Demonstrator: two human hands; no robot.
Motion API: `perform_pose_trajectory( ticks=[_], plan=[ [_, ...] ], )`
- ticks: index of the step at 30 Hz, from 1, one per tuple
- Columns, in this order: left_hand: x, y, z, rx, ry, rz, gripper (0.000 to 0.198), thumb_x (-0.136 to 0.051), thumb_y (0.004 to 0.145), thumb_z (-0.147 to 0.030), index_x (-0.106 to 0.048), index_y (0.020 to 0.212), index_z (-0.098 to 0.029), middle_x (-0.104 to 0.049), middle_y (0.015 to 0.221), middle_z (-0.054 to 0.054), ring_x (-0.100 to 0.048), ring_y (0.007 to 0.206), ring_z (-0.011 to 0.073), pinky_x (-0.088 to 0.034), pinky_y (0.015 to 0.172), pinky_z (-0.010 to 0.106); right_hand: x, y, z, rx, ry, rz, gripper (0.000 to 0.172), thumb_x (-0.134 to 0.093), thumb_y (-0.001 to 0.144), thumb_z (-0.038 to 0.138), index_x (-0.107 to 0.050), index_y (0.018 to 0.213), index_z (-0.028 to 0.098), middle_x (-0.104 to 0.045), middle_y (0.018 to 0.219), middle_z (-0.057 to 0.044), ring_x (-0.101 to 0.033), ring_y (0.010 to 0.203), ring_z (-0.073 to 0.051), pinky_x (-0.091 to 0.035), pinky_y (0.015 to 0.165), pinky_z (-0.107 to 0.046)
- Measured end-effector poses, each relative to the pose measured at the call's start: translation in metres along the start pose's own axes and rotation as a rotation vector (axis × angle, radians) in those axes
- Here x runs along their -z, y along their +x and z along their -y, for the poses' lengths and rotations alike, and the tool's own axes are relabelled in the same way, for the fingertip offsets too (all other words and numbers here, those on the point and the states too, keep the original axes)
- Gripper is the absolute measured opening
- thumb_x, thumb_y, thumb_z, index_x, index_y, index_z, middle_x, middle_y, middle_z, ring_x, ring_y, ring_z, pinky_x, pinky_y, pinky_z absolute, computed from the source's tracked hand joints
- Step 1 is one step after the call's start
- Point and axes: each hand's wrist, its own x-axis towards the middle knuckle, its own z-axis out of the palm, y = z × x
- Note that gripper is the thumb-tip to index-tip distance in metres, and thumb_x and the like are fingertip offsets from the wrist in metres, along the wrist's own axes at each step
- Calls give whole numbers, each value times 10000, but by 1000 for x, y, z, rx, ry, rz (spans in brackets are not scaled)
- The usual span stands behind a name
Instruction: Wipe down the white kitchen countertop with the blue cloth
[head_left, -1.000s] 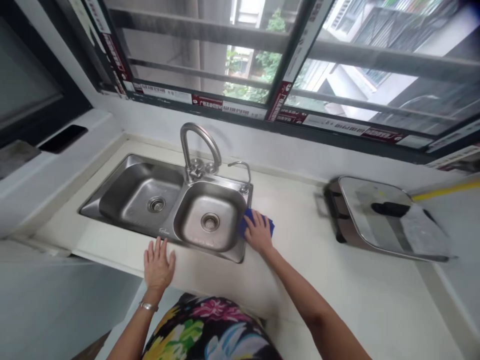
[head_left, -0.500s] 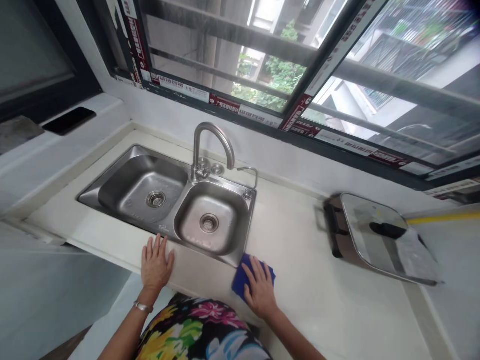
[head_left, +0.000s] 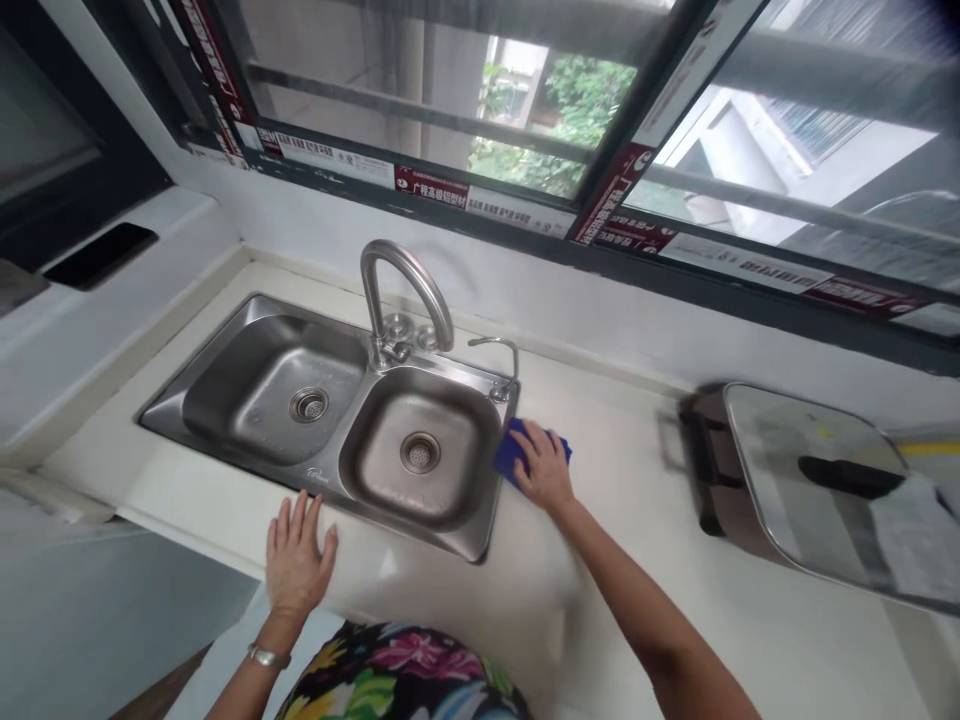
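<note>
My right hand (head_left: 546, 466) presses a folded blue cloth (head_left: 510, 458) against the pale countertop (head_left: 622, 580), right beside the sink's right edge. Part of the cloth is hidden under the fingers. My left hand (head_left: 297, 560) lies flat with fingers spread on the counter's front strip, just below the sink, and holds nothing. Between and beyond both hands is the steel double-bowl sink (head_left: 411, 516), both bowls showing their drains. A curved faucet (head_left: 409, 270) rises behind it, and a thin bent spout (head_left: 504, 350) stands at its back right corner.
An electric pan with a glass lid (head_left: 787, 480) stands on the counter at right. A dark phone-like slab (head_left: 101, 255) lies on the ledge at left. The window frame (head_left: 480, 205) runs along the back wall. The counter's front edge borders my floral clothing (head_left: 405, 670).
My right hand has slid the blue cloth away from me along the sink's right side, from its front corner towards the back. My left hand stays on the counter. The view has shifted slightly.
</note>
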Motion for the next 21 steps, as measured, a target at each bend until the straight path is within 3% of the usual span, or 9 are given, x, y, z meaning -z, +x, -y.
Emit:
perform_pose_trajectory(
  ticks=[6,12,17,21],
  plan=[
    [1,-1,1,12,23,22,564,-369,995,-423,-481,1477,-153,-454,1563,154,-212,1548,311,-221,1240,553,-10,65,-49,-54,-10,-31,500,-403,935,346,-509,1403,206,-432,1567,-100,-327,1471,-237,-175,1238,-482],
    [2,-1,5,3,47,27,564,-392,989,-407,-447,1504,-184,-446,1571,136,-211,1549,307,-243,1235,553,-24,116,-79,-359,-82,-174,525,-356,945,363,-506,1411,174,-437,1550,-144,-359,1432,-284,-211,1202,-543],
    [1,-2,9,-13,63,30,563,-386,991,-401,-438,1513,-195,-437,1578,129,-212,1549,302,-258,1228,554,-32,146,-72,-640,-80,-333,536,-338,936,342,-517,1394,128,-474,1491,-205,-380,1405,-339,-233,1168,-625],
    [-1,-1,10,-24,84,16,570,-375,995,-399,-421,1522,-187,-427,1583,134,-201,1552,303,-264,1223,558,-42,158,-53,-753,-66,-420,548,-350,926,323,-505,1399,94,-446,1493,-269,-344,1424,-403,-238,1124,-711]
  ],
)
